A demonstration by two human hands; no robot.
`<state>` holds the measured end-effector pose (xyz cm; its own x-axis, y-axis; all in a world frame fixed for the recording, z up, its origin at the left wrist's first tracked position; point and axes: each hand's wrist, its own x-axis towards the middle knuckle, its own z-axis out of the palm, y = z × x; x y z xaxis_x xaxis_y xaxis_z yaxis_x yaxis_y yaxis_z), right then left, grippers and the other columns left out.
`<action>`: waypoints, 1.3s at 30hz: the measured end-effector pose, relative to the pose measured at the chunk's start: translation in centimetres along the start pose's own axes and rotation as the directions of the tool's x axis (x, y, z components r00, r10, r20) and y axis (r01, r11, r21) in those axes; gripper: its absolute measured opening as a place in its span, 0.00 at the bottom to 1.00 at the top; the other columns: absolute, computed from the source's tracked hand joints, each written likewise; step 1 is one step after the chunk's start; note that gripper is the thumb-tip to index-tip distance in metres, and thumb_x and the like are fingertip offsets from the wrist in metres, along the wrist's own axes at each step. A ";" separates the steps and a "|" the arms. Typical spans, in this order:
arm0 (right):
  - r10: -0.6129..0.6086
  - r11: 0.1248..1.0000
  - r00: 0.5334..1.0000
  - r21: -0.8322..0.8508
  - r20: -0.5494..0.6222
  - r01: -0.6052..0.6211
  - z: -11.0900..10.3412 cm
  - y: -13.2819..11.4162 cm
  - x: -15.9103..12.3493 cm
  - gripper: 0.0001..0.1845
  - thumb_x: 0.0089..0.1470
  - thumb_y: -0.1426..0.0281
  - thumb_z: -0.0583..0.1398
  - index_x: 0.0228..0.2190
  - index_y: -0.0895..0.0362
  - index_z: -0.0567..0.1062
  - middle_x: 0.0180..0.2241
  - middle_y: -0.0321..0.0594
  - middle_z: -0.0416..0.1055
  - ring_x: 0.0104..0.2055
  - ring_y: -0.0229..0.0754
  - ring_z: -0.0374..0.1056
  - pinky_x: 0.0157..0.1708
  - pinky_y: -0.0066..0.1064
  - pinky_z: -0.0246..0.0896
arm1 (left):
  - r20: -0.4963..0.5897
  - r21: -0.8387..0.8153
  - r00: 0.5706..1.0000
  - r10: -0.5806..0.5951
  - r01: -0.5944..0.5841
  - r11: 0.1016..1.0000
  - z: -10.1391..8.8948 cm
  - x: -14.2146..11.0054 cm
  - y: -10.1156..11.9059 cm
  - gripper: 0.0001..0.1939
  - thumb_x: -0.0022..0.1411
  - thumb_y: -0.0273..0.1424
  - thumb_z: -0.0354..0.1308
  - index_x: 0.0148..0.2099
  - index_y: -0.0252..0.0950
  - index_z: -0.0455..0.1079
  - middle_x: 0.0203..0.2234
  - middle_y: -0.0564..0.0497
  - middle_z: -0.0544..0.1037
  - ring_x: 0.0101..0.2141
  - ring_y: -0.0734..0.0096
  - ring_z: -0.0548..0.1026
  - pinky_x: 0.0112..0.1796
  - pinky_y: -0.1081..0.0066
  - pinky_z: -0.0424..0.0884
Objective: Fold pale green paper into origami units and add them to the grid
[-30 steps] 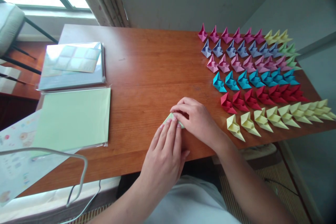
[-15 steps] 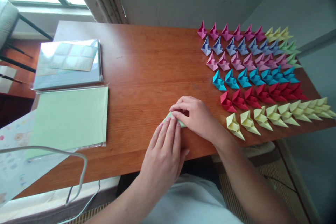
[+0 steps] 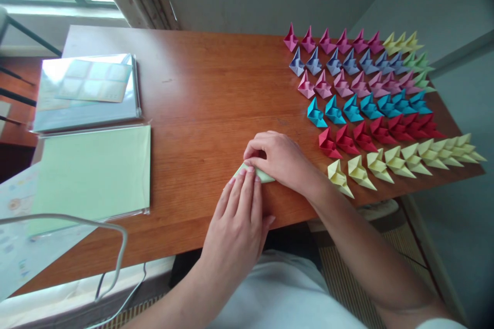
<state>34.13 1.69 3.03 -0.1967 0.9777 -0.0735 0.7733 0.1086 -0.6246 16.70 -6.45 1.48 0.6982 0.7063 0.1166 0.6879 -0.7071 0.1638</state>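
A small piece of folded light green paper (image 3: 264, 177) lies on the wooden table (image 3: 200, 97) near its front edge, mostly covered by my hands. My left hand (image 3: 240, 205) rests flat on it, fingers stretched out and pressing its near part. At the paper's upper edge, my right hand (image 3: 276, 157) has its thumb and forefinger closed together on the fold. The fingertips of both hands almost meet there. How the paper is folded underneath cannot be seen.
Rows of folded paper figures fill the right side, including blue ones (image 3: 334, 111), red ones (image 3: 363, 136) and pale yellow ones (image 3: 360, 172). On the left lie a green paper pack (image 3: 96, 169), a wrapped stack (image 3: 85, 115) with a card, and a bent grey-white rod (image 3: 122, 247).
The view has shifted slightly, so the table's things appear a little further left and up. My right fingers have curled a bit more at the paper's edge; my left hand stays flat.
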 end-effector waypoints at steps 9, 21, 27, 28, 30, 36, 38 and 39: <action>0.003 0.999 1.000 0.048 0.001 -0.003 0.2 0.3 0.0 0.07 0.52 0.76 0.68 0.26 0.53 0.78 0.29 0.32 0.75 0.36 0.39 0.68 0.38 0.31 0.58 | -0.057 -0.046 0.987 0.152 -0.155 0.987 -0.5 -1.6 3.4 0.29 0.70 0.36 0.52 0.65 0.21 0.63 0.66 0.34 0.64 0.66 0.47 0.62 0.66 0.56 0.56; 0.009 0.998 1.000 0.069 -0.023 -0.007 0.4 0.3 -0.3 0.08 0.52 0.79 0.66 0.26 0.54 0.78 0.31 0.33 0.76 0.38 0.40 0.69 0.40 0.31 0.61 | -0.031 -0.001 0.999 -0.029 0.029 1.000 0.2 -0.7 1.1 0.35 0.69 0.38 0.52 0.69 0.16 0.54 0.67 0.27 0.60 0.66 0.42 0.60 0.64 0.52 0.60; 0.002 0.998 1.000 0.068 -0.022 0.000 0.3 0.3 -0.4 0.08 0.53 0.78 0.65 0.27 0.54 0.78 0.31 0.34 0.76 0.38 0.40 0.68 0.40 0.31 0.61 | -0.045 0.010 0.999 -0.028 0.028 1.000 0.8 -0.5 1.0 0.37 0.69 0.41 0.53 0.68 0.16 0.55 0.66 0.27 0.62 0.65 0.40 0.63 0.62 0.51 0.62; 0.003 0.998 1.000 0.067 -0.022 -0.001 0.3 0.2 -0.4 0.08 0.54 0.78 0.65 0.27 0.54 0.78 0.31 0.34 0.76 0.38 0.40 0.68 0.40 0.31 0.61 | -0.049 0.012 0.998 -0.026 0.027 1.000 0.9 -0.4 1.1 0.37 0.69 0.41 0.53 0.68 0.15 0.56 0.66 0.27 0.62 0.64 0.40 0.64 0.62 0.51 0.62; 0.004 0.998 1.000 0.070 -0.021 -0.003 0.3 0.2 -0.4 0.08 0.54 0.78 0.65 0.27 0.54 0.78 0.31 0.34 0.76 0.38 0.40 0.68 0.40 0.31 0.60 | -0.050 0.018 0.999 -0.022 0.023 1.000 1.0 -0.4 1.1 0.37 0.70 0.43 0.52 0.67 0.15 0.57 0.65 0.27 0.63 0.64 0.39 0.64 0.62 0.51 0.62; 0.010 0.995 1.000 0.096 -0.015 -0.008 0.3 0.2 -0.5 0.08 0.54 0.79 0.65 0.27 0.55 0.78 0.31 0.35 0.76 0.38 0.40 0.67 0.41 0.31 0.60 | -0.008 0.052 0.999 -0.039 0.039 0.998 1.1 -0.3 1.5 0.44 0.69 0.53 0.47 0.69 0.17 0.56 0.67 0.26 0.60 0.66 0.38 0.61 0.64 0.50 0.59; 0.015 0.995 1.000 0.100 -0.016 -0.013 0.3 0.1 -0.5 0.08 0.55 0.79 0.64 0.26 0.55 0.78 0.31 0.34 0.76 0.38 0.40 0.67 0.41 0.31 0.60 | 0.000 0.054 0.999 -0.047 0.047 0.997 1.1 -0.2 1.8 0.48 0.66 0.58 0.47 0.69 0.20 0.56 0.67 0.25 0.59 0.66 0.36 0.60 0.64 0.48 0.58; 0.018 0.995 1.000 0.101 -0.017 -0.016 0.3 0.1 -0.5 0.08 0.55 0.79 0.64 0.26 0.55 0.78 0.31 0.34 0.76 0.38 0.40 0.67 0.41 0.31 0.60 | 0.005 0.052 0.998 -0.055 0.054 0.997 1.1 -0.2 2.0 0.49 0.64 0.59 0.48 0.70 0.22 0.56 0.67 0.25 0.60 0.66 0.35 0.59 0.64 0.46 0.58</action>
<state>34.09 1.12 2.78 -0.1726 0.9824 -0.0708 0.7113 0.0745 -0.6990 18.16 -8.01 0.67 0.6606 0.7437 0.1024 0.7342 -0.6685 0.1185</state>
